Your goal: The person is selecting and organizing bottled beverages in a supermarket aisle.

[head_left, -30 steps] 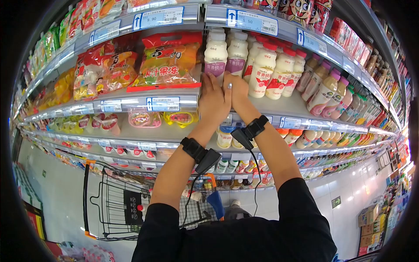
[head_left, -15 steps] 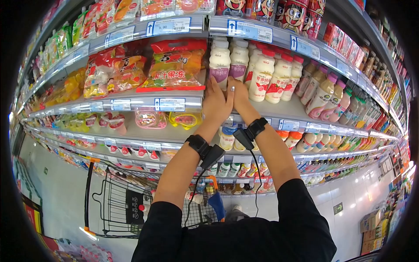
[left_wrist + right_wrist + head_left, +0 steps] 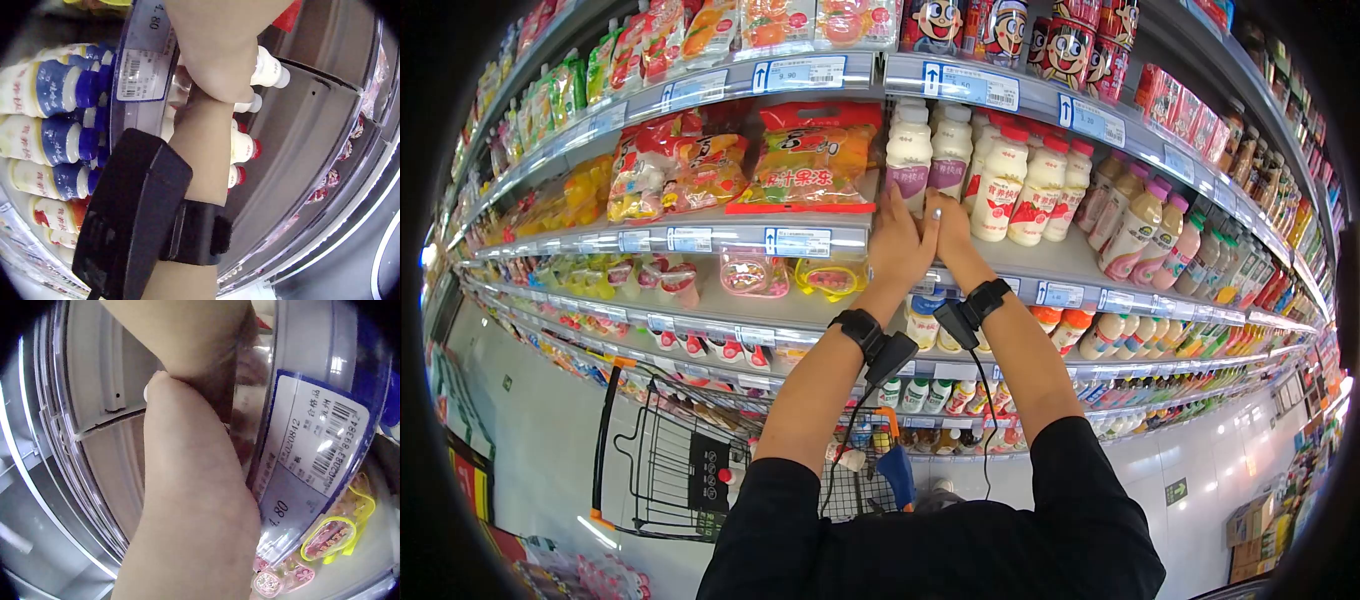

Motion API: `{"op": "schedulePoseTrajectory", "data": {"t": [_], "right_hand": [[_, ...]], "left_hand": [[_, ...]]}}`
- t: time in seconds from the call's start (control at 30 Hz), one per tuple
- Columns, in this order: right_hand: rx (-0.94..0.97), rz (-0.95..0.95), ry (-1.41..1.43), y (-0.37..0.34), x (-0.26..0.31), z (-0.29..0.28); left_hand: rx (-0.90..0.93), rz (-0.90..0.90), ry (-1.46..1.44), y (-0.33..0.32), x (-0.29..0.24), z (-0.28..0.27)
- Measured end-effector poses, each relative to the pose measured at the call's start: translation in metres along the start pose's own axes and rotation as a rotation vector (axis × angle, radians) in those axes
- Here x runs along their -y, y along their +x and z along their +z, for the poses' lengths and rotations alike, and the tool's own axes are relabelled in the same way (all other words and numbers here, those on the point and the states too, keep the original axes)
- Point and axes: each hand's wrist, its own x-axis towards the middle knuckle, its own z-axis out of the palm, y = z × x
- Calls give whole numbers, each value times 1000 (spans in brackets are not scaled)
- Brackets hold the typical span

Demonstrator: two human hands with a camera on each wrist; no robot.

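In the head view a milk drink bottle with a purple label (image 3: 908, 160) stands at the front of a shelf, beside a similar purple-labelled bottle (image 3: 950, 150). My left hand (image 3: 900, 248) lies against the lower part of the first bottle, its visible fingers pointing up and nearly straight. Close beside it, my right hand (image 3: 955, 232) overlaps the foot of the second bottle; its fingertips are hidden, so I cannot tell whether they grip. The left thumb reaches across toward the right hand. White bottles with red caps (image 3: 1002, 190) stand just right of my hands.
Bags of fruit jelly (image 3: 812, 160) lie on the shelf to the left. A price rail (image 3: 1060, 293) runs along the shelf's front edge, with more bottles (image 3: 922, 322) below. Cans (image 3: 1065, 50) stand on the shelf above. A wire shopping cart (image 3: 665, 450) is at lower left.
The head view has tilted up, so the shelves and bottles sit lower in it. Both hands stay at the purple-labelled bottles with little visible movement against them.
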Motion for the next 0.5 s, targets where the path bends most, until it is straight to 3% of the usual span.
{"op": "schedulePoseTrajectory", "data": {"t": [0.17, 0.37, 0.5], "right_hand": [[0, -19, -65, -3, -2, -3], [-62, -62, -102, -27, -7, -52], [-101, -115, -114, -57, -27, -72]], "left_hand": [[-8, -18, -2, 0, -1, 0], [-94, 17, 6, 0, -2, 4], [-146, 130, 106, -7, -6, 3]]}}
